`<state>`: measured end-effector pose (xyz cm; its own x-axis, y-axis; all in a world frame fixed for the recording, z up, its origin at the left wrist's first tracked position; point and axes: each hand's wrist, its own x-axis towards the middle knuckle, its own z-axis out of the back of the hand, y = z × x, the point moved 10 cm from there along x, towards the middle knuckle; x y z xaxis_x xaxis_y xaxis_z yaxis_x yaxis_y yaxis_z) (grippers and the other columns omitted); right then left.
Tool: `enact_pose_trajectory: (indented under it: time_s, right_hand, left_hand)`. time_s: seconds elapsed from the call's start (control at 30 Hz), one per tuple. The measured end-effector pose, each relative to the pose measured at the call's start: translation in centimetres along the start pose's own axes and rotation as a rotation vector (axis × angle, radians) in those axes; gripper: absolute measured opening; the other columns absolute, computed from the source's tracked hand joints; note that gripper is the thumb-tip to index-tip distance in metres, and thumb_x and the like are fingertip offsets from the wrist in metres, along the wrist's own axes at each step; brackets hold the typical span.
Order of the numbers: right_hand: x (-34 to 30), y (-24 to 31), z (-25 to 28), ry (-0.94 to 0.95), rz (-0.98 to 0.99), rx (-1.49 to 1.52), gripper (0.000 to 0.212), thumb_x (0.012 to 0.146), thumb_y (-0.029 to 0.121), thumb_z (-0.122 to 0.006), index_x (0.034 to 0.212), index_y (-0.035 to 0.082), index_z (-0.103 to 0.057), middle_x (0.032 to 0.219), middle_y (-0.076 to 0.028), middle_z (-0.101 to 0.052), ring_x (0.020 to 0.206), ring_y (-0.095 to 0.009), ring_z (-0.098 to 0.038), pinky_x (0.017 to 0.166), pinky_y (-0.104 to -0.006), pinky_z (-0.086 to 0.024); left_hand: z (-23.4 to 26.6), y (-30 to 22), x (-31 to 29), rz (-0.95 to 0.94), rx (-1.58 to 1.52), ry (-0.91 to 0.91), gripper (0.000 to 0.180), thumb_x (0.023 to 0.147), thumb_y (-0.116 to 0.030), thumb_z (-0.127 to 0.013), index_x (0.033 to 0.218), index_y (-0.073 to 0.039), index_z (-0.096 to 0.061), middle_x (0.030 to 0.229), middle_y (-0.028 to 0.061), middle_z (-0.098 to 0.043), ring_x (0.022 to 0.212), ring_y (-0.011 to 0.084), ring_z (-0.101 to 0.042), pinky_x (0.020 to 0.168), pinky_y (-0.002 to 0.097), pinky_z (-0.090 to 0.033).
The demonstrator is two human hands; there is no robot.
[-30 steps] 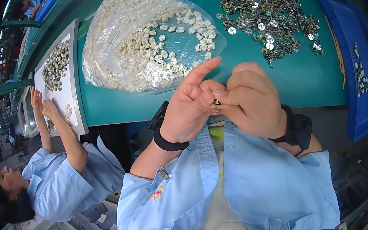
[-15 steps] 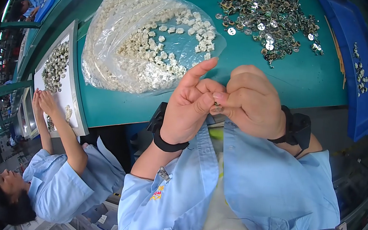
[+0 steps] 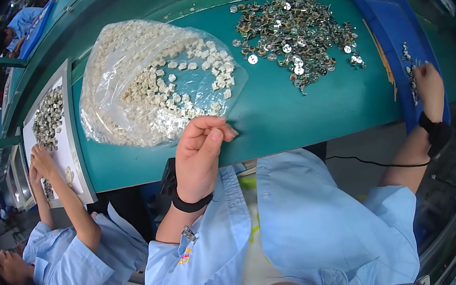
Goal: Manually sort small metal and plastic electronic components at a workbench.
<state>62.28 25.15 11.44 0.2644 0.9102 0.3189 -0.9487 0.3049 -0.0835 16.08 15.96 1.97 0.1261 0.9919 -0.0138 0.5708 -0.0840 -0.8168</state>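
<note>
My left hand [image 3: 198,159] is raised over the near edge of the bench, in front of the plastic bag, with its fingers curled and its thumb pressed against them. Whatever it may hold is hidden. Far to the right, my right hand [image 3: 431,92] reaches over the blue tray [image 3: 387,28], fingertips pinched together beside the small metallic parts [image 3: 406,53] lying in it. I cannot make out what is between those fingertips. A clear plastic bag [image 3: 97,84] full of small white plastic pieces [image 3: 161,86] lies on the green bench [image 3: 300,114]. Behind it spreads a heap of small round metallic parts [image 3: 295,34].
Thin wooden sticks [image 3: 384,56] lie along the tray's left side. A black cable [image 3: 376,162] runs to my right wrist strap. At the left, a co-worker's hands [image 3: 43,164] work over a white tray [image 3: 76,147] holding a pile of small parts.
My hands have come apart. The right one has gone from my chest to the blue tray, while the left stays in front, its fingers more curled. The whole view has shifted a little.
</note>
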Motion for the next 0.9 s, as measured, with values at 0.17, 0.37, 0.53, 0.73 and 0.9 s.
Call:
enact_pose_trajectory:
  time_s: [0.17,0.37,0.53,0.73,0.9]
  right_hand:
    - [-0.8,-6.4,-7.3,0.402,-0.112,0.082,0.027,0.077,0.024,-0.058,0.088,-0.001,-0.056,0.081,-0.019,-0.059,0.074,-0.034,-0.058,0.065,-0.0388,-0.045]
    - [-2.1,6.0,4.9,-0.086,0.072,0.218,0.026,0.081,0.017,-0.057,0.099,-0.001,-0.056,0.080,-0.014,-0.060,0.072,-0.019,-0.058,0.067,-0.0272,-0.046]
    - [-6.9,26.5,6.5,0.015,0.818,0.674,0.024,0.078,0.019,-0.060,0.096,0.003,-0.058,0.088,-0.012,-0.058,0.085,-0.023,-0.055,0.074,-0.0303,-0.044]
    - [-11.9,36.5,4.3,0.067,1.035,0.570,0.021,0.074,0.017,-0.062,0.089,0.002,-0.059,0.080,-0.010,-0.055,0.085,-0.029,-0.051,0.074,-0.0356,-0.043]
    - [-12.5,38.9,4.3,0.123,1.043,0.599,0.015,0.076,0.015,-0.061,0.083,0.001,-0.060,0.077,-0.008,-0.056,0.079,-0.024,-0.055,0.070,-0.0316,-0.044]
  left_hand:
    - [1.4,-0.5,0.1,0.005,0.056,-0.037,0.014,0.088,-0.007,-0.046,0.099,-0.001,-0.050,0.084,0.0070,-0.054,0.081,0.0160,-0.049,0.079,0.0290,-0.038]
    - [2.3,-1.3,-0.4,0.022,0.096,-0.077,0.014,0.087,-0.007,-0.047,0.099,-0.001,-0.050,0.084,0.0068,-0.054,0.081,0.0141,-0.050,0.077,0.0260,-0.039]
    - [3.1,-1.8,-2.0,0.007,0.088,-0.146,0.015,0.087,-0.006,-0.048,0.101,0.000,-0.051,0.085,0.0042,-0.056,0.080,0.0081,-0.051,0.077,0.0203,-0.039]
    - [2.6,-2.9,-4.5,0.044,0.097,-0.082,0.015,0.087,-0.006,-0.048,0.101,-0.001,-0.051,0.085,0.0034,-0.056,0.080,0.0078,-0.051,0.077,0.0201,-0.039]
    - [5.2,-4.5,-6.0,0.025,0.110,-0.093,0.015,0.087,-0.006,-0.048,0.101,0.000,-0.051,0.085,0.0030,-0.055,0.080,0.0078,-0.051,0.077,0.0206,-0.040]
